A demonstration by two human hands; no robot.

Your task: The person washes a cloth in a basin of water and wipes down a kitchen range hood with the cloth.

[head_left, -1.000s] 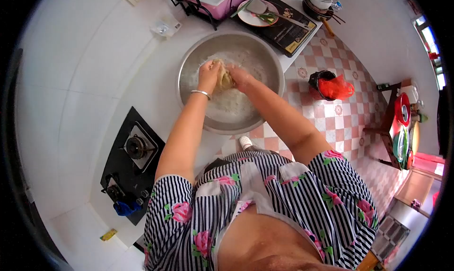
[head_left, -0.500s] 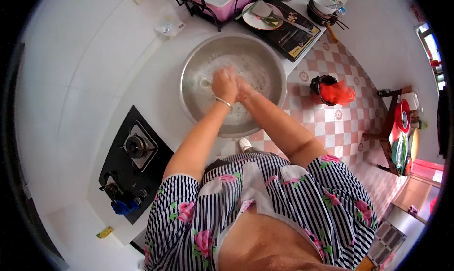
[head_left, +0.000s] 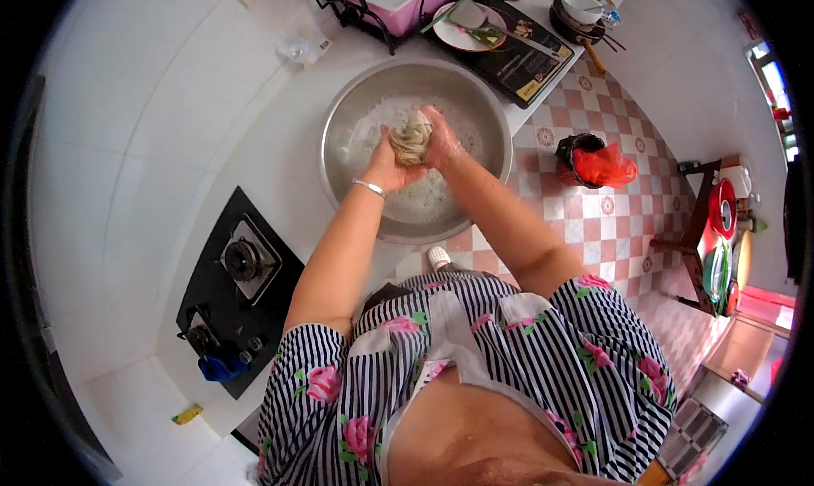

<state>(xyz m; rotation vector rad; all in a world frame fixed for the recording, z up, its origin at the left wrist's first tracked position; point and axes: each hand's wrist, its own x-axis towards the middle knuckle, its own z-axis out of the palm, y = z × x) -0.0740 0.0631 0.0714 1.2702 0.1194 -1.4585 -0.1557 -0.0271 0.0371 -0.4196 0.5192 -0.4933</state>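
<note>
The left hand (head_left: 392, 171), with 1 pale bracelet (head_left: 370, 187) at its wrist, is cupped around the lower left side of a soft tan bundle (head_left: 410, 141), its palm turned partly up. The right hand (head_left: 442, 138) is curved against the bundle's other side, so the 2 hands hold it between them, each drawn in only as far as its bulk allows. The bundle looks wet and folded, and lies over the inside of a wide metal basin (head_left: 348, 122); whether it touches the bottom, I cannot tell. Cloudy liquid with pale froth (head_left: 432, 199) lies below the hands. Left of the left hand and nearer the body, a black gas stove (head_left: 263, 312) is set in the white counter (head_left: 284, 160), with a blue cloth-like item (head_left: 222, 368) at its near end. Beyond the right hand, past the basin's far rim, 1 plate (head_left: 448, 35) bears green stalks (head_left: 490, 40) and the head of a spatula (head_left: 530, 45), and sits partly over a black cooktop (head_left: 515, 77). Farther out to the right of that hand, a white bowl (head_left: 582, 9) rests in a dark pan (head_left: 570, 28). To the right hand's right, well apart from it, a dark bin (head_left: 570, 166) with a red bag (head_left: 607, 166) stands on the checkered floor (head_left: 593, 232).
</note>
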